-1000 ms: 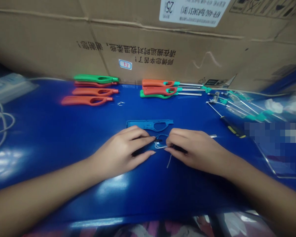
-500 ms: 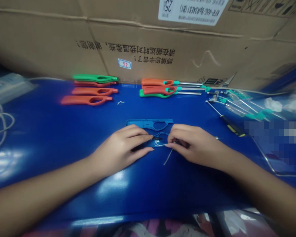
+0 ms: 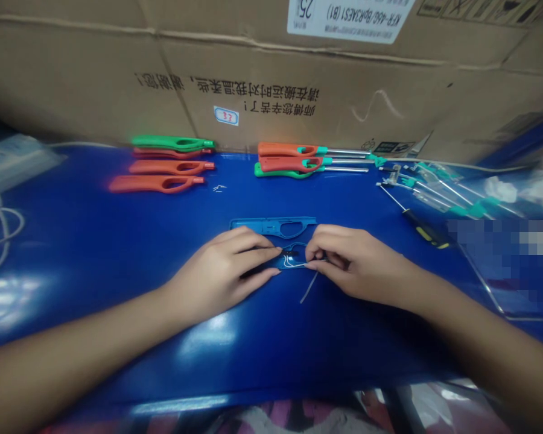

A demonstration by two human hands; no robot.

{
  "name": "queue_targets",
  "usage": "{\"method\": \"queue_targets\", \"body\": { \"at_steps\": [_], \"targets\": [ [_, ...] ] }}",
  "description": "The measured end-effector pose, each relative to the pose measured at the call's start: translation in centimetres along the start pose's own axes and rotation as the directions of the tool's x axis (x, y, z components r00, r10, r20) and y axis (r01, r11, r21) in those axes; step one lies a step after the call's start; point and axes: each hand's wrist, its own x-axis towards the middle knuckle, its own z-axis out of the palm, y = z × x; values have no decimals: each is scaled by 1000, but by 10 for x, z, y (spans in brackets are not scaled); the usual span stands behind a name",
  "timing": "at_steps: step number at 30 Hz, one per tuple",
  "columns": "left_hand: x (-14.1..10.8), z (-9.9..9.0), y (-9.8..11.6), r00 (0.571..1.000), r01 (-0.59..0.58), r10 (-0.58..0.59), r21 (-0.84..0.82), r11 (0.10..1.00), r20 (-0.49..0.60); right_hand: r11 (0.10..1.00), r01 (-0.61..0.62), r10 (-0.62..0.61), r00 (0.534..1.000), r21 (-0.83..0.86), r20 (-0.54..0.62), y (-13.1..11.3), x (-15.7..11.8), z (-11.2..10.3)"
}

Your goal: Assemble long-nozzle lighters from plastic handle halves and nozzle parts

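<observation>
Between my hands lies one half of a blue lighter shell [image 3: 294,246], with a small black part [image 3: 290,253] and thin white wires [image 3: 292,263] in it. My left hand [image 3: 228,265] grips this shell half from the left, fingertips beside the black part. At its right end, the thumb and forefinger of my right hand [image 3: 339,256] pinch the white wires. A thin pale strand [image 3: 308,288] hangs below my right fingers. The matching blue shell half [image 3: 271,227] rests just beyond my hands, its hollow side up. My fingers hide both ends of the nearer half.
Orange and green lighter handles [image 3: 163,167] lie at back left, lighters with metal tubes [image 3: 294,164] at back centre. On the right are a screwdriver [image 3: 419,226] and several metal tubes with teal parts [image 3: 443,190]. A cardboard box [image 3: 95,78] walls off the back. Cable [image 3: 4,223] coils at left.
Almost nothing differs. The whole view has shifted slightly, and both hands keep their hold on the shell half and the wires.
</observation>
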Motion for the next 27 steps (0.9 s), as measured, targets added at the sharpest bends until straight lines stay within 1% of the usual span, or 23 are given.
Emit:
{"method": "queue_targets", "body": {
  "at_steps": [4, 9, 14, 17, 21, 27],
  "targets": [
    [0, 1, 0, 1000, -12, 12, -3, 1000, -9, 1000, 0, 0, 1000, -2, 1, -1, 0, 0],
    [0, 1, 0, 1000, 3, -3, 13, 1000, -5, 1000, -7, 7, 1000, -1, 0, 0, 0, 0],
    [0, 1, -1, 1000, 7, -8, 52, 999, 25, 1000, -6, 6, 1000, -10, 14, -1, 0, -1],
    [2, -1, 1, 999, -15, 8, 136, 991, 52, 1000, 8, -7, 1000, -27, 22, -2, -1, -1],
    [4, -3, 8, 994, -73, 48, 268, 961, 97, 999, 20, -18, 999, -41, 36, -2, -2, -1],
    [3, -5, 14, 987, -131, 82, 386, 913, 141, 998, 31, -27, 997, -50, 69, -3, -3, -1]
  ]
}}
